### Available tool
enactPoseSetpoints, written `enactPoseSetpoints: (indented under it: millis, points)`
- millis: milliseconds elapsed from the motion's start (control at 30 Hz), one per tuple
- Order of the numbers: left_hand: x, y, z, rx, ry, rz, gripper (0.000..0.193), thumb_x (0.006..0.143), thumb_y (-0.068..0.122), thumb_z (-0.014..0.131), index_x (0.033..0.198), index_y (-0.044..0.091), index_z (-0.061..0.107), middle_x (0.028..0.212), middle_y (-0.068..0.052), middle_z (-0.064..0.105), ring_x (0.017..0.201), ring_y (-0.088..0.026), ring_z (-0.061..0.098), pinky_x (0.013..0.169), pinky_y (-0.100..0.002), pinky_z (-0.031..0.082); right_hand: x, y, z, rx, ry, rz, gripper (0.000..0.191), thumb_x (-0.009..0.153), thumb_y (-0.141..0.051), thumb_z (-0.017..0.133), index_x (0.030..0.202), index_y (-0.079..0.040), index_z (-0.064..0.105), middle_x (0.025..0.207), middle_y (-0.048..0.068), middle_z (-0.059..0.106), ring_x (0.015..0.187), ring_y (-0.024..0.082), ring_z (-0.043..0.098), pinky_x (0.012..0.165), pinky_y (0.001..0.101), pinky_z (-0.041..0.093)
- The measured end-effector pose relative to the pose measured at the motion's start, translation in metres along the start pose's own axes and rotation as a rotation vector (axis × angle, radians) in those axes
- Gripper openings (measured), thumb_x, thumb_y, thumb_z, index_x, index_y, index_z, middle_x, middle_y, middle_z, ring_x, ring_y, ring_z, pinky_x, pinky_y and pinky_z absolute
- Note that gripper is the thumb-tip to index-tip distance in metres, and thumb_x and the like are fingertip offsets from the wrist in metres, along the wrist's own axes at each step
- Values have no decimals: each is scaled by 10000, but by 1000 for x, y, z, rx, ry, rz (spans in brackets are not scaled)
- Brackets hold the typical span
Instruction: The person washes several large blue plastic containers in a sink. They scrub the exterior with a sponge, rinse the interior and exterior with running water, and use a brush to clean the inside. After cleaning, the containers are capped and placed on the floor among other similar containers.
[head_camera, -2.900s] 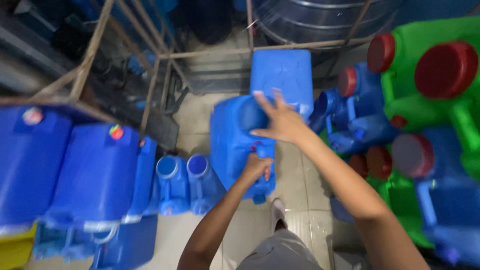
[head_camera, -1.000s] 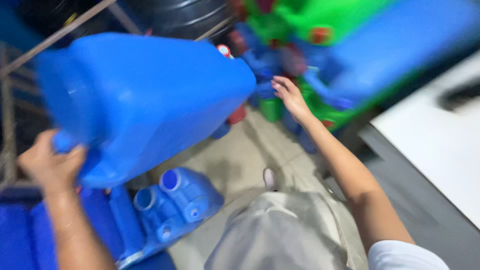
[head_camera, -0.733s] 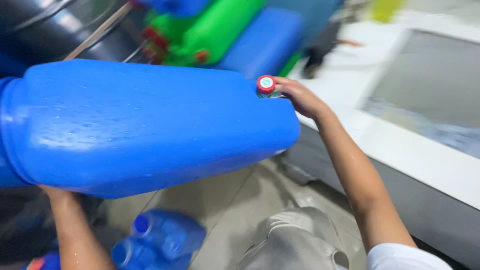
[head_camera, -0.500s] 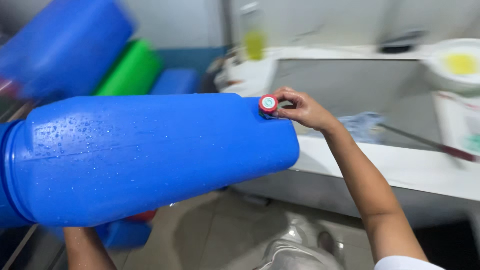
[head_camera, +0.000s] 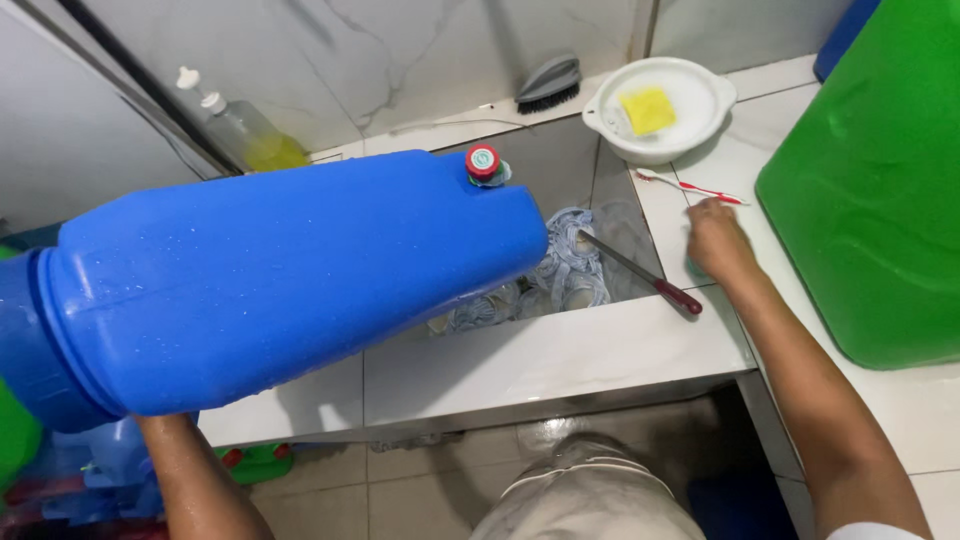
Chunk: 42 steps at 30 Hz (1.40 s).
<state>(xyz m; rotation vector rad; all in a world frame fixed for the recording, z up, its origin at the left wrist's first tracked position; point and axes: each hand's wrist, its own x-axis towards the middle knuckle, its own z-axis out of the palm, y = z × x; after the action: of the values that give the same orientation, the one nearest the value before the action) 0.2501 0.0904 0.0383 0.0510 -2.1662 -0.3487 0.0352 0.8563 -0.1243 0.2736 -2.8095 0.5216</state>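
A large blue jerry can (head_camera: 280, 280) with a small red cap (head_camera: 483, 162) lies on its side in the air, its capped end over the sink basin (head_camera: 600, 180). My left hand (head_camera: 163, 428) carries it from below at the lower left, fingers hidden by the can. My right hand (head_camera: 718, 240) rests palm-down on the white tiled counter (head_camera: 560, 350) at the sink's right edge, holding nothing, fingertips close to a red and white toothbrush (head_camera: 690, 186).
In the basin lie a blue-white cloth (head_camera: 570, 270) and a red-handled tool (head_camera: 640, 272). A white bowl (head_camera: 690, 120) with a yellow sponge, a grey brush (head_camera: 550, 85) and a soap bottle (head_camera: 245, 135) stand behind. A big green container (head_camera: 880, 190) fills the right.
I have turned from the stacked containers to the sink, carrying the blue can. My right hand has let go of the red cap and dropped onto the counter.
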Motion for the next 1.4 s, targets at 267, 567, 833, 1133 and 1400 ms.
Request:
enactPoseSetpoints:
  millis: [267,567,833,1133,1400]
  points:
    - [-16,-29,17,56,177,-115,271,1012,131,705,827,12,546,739,-100,585,636,-196,550,596,-334,418,-40,54,31,66,-509,314,506,921,-385,730,1181,46,684,1171,303,705,1052,423,709,962,489,565]
    - [-34,-39,11,90,211,-134,305,1024,103,676,782,7,516,708,-92,556,605,-178,510,555,-329,380,-25,27,9,-249,-521,271,362,915,-342,709,1125,-51,757,1210,218,671,1056,398,700,907,487,566]
    - [-43,-18,2,97,118,-100,367,1034,134,702,772,-10,488,688,-124,501,583,-215,476,548,-361,347,30,-67,-36,179,-534,-45,509,888,-376,695,1279,-51,670,1007,206,734,911,367,723,819,463,570]
    - [-45,-5,-9,77,58,-72,338,1041,152,688,818,-29,510,730,-164,488,627,-269,497,593,-398,367,79,-214,-30,-29,-626,-539,483,842,-438,730,1178,-92,715,1129,128,704,1012,366,690,866,479,561]
    - [-31,-3,0,91,124,-97,265,1022,126,687,853,-31,556,760,-174,517,694,-297,532,659,-416,393,85,-243,-50,-156,-732,-407,441,794,-452,767,1067,-106,779,977,199,751,955,398,706,843,499,565]
